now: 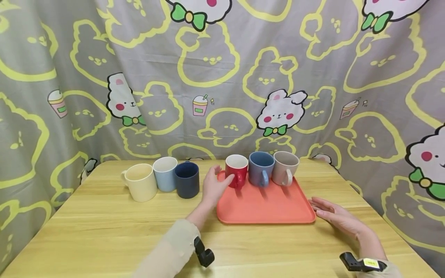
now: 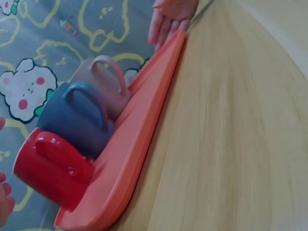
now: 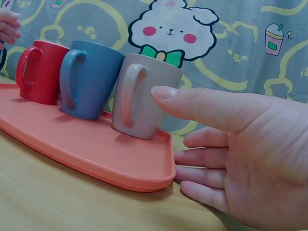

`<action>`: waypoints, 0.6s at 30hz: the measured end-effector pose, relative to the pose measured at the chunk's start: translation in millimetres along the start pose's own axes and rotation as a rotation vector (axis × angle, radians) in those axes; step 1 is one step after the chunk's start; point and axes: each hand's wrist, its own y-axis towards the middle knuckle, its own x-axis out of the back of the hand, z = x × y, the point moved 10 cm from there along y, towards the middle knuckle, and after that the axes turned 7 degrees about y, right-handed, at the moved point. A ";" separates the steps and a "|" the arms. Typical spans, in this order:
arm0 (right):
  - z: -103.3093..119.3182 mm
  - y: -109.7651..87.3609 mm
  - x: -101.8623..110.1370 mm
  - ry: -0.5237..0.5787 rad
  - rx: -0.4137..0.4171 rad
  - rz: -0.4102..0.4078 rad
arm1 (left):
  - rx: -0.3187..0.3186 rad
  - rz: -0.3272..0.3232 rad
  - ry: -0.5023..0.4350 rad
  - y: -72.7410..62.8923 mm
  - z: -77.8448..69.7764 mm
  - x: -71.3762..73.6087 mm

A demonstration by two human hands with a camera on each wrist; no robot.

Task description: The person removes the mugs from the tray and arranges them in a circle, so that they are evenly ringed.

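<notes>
Three mugs stand in a row along the back of a coral tray (image 1: 265, 210): a red mug (image 1: 233, 175) with a white inside, a blue mug (image 1: 257, 170) and a light grey-beige mug (image 1: 281, 170), handles facing front. My left hand (image 1: 213, 187) is just left of the red mug, thumb and fingers spread; the left wrist view has its fingertips (image 2: 5, 199) apart from that mug. My right hand (image 1: 335, 216) lies beside the tray's right edge with fingers extended. In the right wrist view its fingertips (image 3: 185, 158) are at the tray's corner; whether they touch is unclear.
Left of the tray, a cream mug (image 1: 140, 183), a light blue mug (image 1: 165, 174) and a navy mug (image 1: 187, 180) stand close together on the wooden table (image 1: 114, 227). A patterned grey curtain (image 1: 222, 127) hangs behind the table.
</notes>
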 end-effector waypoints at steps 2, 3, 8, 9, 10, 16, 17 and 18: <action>0.8 -0.3 0.0 0.000 0.001 -0.002 | 0.025 0.035 -0.009 0.1 1.2 -9.1; 1.3 -0.5 -0.1 0.000 0.000 -0.003 | 0.031 0.051 -0.015 0.3 1.5 -13.7; 3.0 -0.4 -0.4 -0.004 0.001 -0.001 | 0.036 0.121 -0.042 0.2 3.5 -35.7; 3.1 -0.1 -0.2 -0.007 0.002 -0.001 | 0.029 0.129 -0.045 0.1 3.5 -39.4; 3.2 0.2 0.2 -0.010 0.005 -0.002 | 0.021 0.135 -0.051 0.0 3.3 -42.8; 0.5 0.7 1.9 -0.003 0.005 -0.002 | 0.008 0.168 -0.065 -3.4 2.3 -59.5; -0.4 0.5 1.7 0.002 0.001 0.000 | 0.020 0.169 -0.061 -4.2 3.1 -61.2; -1.0 0.3 1.4 0.006 -0.001 0.002 | 0.029 0.168 -0.056 -4.8 3.5 -62.7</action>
